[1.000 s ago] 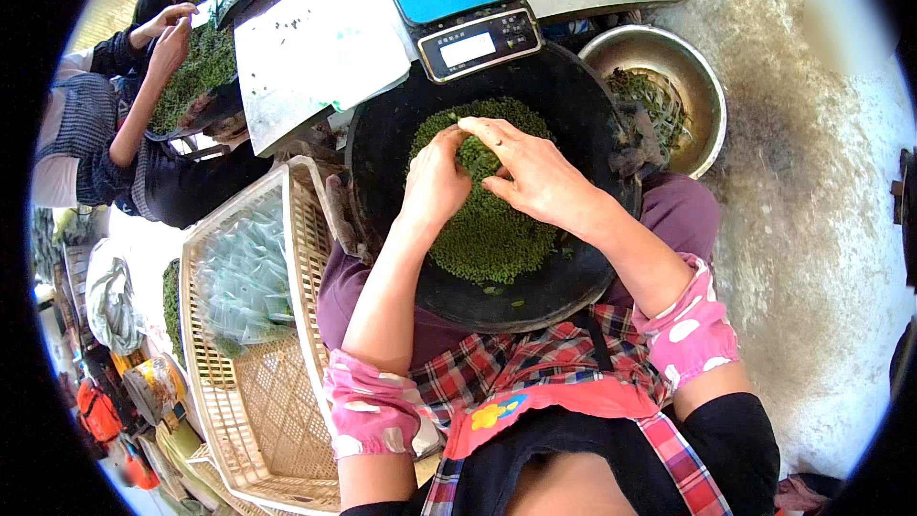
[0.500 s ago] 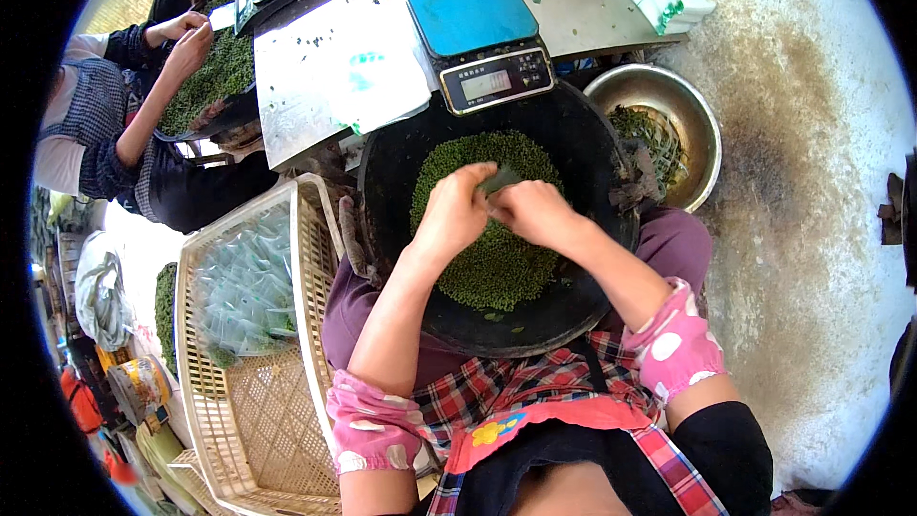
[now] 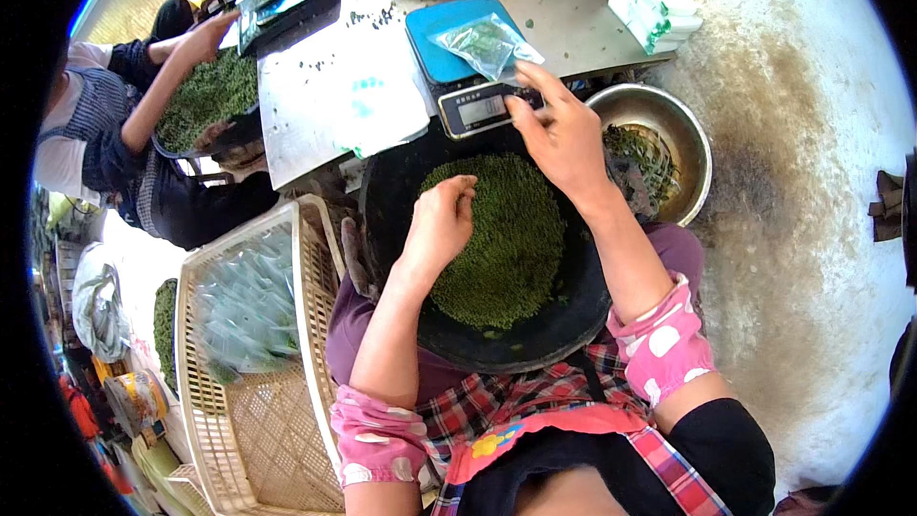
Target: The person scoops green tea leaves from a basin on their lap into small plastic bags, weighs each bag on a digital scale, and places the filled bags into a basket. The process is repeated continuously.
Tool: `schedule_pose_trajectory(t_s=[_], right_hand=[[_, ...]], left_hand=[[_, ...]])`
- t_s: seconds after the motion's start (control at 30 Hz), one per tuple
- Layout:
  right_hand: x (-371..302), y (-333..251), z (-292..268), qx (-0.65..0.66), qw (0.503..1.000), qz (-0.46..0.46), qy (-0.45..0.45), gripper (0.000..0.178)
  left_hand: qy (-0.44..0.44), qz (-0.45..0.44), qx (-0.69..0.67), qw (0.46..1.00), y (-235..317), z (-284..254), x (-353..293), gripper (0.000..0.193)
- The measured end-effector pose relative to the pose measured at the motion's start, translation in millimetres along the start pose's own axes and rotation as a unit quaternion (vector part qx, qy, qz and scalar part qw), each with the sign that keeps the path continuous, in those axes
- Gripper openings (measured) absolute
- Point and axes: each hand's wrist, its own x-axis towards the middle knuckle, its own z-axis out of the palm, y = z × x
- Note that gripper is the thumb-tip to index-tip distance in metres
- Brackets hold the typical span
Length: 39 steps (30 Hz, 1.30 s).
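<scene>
Right hand [image 3: 564,129] reaches over the near right end of the scale [image 3: 435,33], thumb and fingers spread apart, with the fingertips right at the lower right side of a clear bag [image 3: 485,46]. Whether they touch it cannot be told. The bag lies on the scale's blue plate, tilted across its right half, with some green stuff inside. Left hand [image 3: 441,220] hangs over the upper left part of the green heap [image 3: 501,248], well apart from the bag, fingers curled inward; whether they pinch anything cannot be told.

The heap sits in a black pan [image 3: 585,277] over the lap, below the scale, which stands at the near edge of the table [image 3: 573,14]. To the left of the pan, a pale basket [image 3: 267,430] holds many clear packets [image 3: 244,296] at its far end. A steel bowl [image 3: 694,124] stands just right of the pan.
</scene>
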Motion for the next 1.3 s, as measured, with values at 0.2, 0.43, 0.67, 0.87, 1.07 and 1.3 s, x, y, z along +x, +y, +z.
schedule_pose_trajectory(t_s=[0.2, 0.43, 0.67, 0.87, 1.07, 1.3], right_hand=[[-163.6, 140.0, 22.3, -0.244, 0.836, 0.158, -0.465, 0.031], [-241.4, 92.7, 140.7, -0.139, 0.812, 0.234, -0.516, 0.052], [-239.1, 89.9, 117.6, -0.034, 0.830, 0.172, -0.529, 0.044], [-227.0, 117.0, 95.5, -0.012, 0.831, 0.152, -0.535, 0.026], [-127.1, 74.5, 11.0, 0.027, 0.917, 0.131, -0.375, 0.018], [41.3, 14.6, -23.1, -0.177, 0.958, -0.201, -0.099, 0.025]], left_hand=[[0.018, 0.006, -0.001, 1.000, 17.6, 1.8, 4.4, 0.024], [-0.030, 0.031, 0.144, 0.989, 5.6, 4.4, -4.5, 0.029], [-0.107, 0.002, 0.188, 0.976, 1.8, 3.4, -5.8, 0.033], [-0.134, -0.015, 0.252, 0.958, -1.7, 4.1, -11.7, 0.032], [-0.147, -0.016, 0.282, 0.948, -1.6, 4.0, -8.9, 0.030], [-0.155, -0.001, 0.323, 0.934, -6.1, 6.6, -9.4, 0.032]])
